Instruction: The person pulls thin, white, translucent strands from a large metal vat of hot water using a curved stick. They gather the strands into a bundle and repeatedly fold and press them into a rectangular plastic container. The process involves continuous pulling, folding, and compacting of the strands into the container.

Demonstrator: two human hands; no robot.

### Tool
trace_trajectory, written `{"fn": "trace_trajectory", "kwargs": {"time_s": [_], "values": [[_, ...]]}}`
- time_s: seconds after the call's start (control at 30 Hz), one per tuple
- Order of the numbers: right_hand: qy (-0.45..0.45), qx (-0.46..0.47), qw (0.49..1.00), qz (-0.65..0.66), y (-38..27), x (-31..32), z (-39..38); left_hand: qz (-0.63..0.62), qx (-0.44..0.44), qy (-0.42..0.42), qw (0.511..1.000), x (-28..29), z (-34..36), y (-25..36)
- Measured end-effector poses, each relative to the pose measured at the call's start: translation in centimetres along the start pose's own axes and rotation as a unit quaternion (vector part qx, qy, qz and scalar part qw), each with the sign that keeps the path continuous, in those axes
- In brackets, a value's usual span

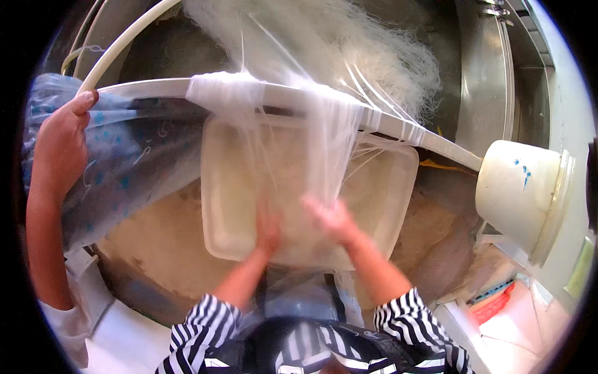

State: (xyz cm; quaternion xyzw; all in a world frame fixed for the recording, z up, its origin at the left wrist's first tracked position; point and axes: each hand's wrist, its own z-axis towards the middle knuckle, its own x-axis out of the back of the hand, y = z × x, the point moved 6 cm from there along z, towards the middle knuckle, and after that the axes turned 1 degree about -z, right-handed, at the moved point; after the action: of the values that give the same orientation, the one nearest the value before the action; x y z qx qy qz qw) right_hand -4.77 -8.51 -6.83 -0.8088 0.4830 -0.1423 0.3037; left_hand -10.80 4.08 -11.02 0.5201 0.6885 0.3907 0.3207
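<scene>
Long white strands, like thin noodles, drape over a pale curved rail and hang down in front of me. Beneath them is a white rectangular tub. Over it, my left hand is smeared by motion, near the lower ends of the left bunch of strands. My right hand, also blurred, is at the bottom of the thicker middle bunch. Whether the fingers of either hand grip the strands cannot be made out.
Beyond the rail, a metal vat holds a cloudy mass of strands. At left, another person's hand is at the rail beside a white hose and blue-patterned plastic sheeting. A white bucket is at right.
</scene>
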Motion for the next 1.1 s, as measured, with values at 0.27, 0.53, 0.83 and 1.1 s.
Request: {"fn": "trace_trajectory", "kwargs": {"time_s": [0.27,0.53,0.83,1.1], "values": [[0.136,0.004,0.969,-0.205,16.7,3.1,-1.6,-0.163,0.125,-0.225,0.952,-6.5,7.1,11.9],[-0.123,0.134,0.948,0.262,-10.1,2.4,2.4,0.276,0.062,-0.39,0.876,-4.8,-12.8,-3.7],[-0.058,-0.057,0.97,-0.231,12.6,-4.9,-3.7,-0.12,0.049,-0.287,0.949,-7.3,6.4,11.0],[-0.099,0.167,0.91,0.367,-3.4,5.1,1.5,0.138,0.105,-0.375,0.911,-8.5,-5.7,3.5]]}}
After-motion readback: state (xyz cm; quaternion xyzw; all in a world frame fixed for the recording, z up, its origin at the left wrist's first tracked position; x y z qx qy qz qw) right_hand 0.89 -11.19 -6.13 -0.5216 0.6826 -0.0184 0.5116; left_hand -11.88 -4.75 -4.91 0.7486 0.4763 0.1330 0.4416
